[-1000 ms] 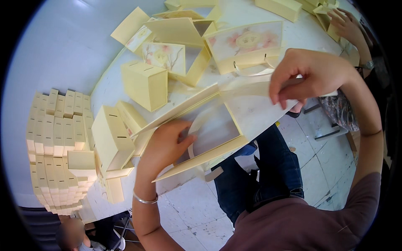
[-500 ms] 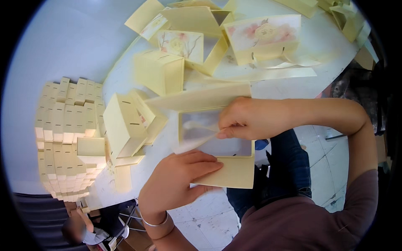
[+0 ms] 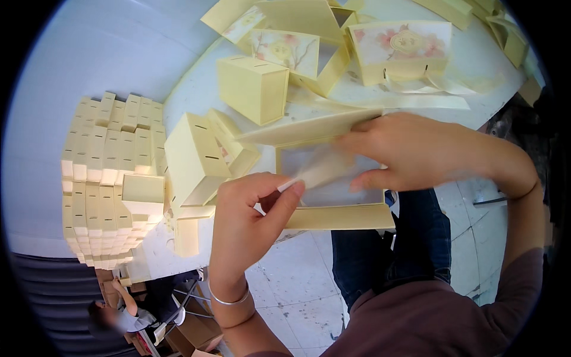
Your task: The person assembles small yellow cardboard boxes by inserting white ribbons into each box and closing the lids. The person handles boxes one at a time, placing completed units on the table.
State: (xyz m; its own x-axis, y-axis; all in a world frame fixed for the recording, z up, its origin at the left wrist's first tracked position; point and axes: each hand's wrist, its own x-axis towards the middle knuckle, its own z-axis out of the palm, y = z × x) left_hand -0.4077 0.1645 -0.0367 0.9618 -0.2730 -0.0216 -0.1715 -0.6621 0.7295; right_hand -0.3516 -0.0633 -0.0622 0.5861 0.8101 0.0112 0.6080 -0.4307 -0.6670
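Note:
An open pale-yellow gift box [image 3: 333, 218] lies at the table's front edge, its lid [image 3: 315, 126] raised on the far side and its inside whitish. Over its left part my left hand [image 3: 256, 208] pinches the end of a pale ribbon [image 3: 292, 183] between thumb and forefinger. The ribbon's length runs blurred across the box opening toward the right. My right hand [image 3: 398, 152] is above the box's right side, thumb and fingers apart, fingertips smeared by motion close to the raised lid.
Stacked yellow boxes [image 3: 110, 149] rise at the left, with loose boxes [image 3: 196, 157] beside them. Flower-printed boxes [image 3: 401, 50] and loose ribbons [image 3: 428, 102] lie along the far side. Another person [image 3: 128, 315] sits at the lower left.
My left hand has come off the front flap and now pinches the ribbon end. The right hand has let go of the ribbon and opened. The front flap has tilted up; the view has shifted.

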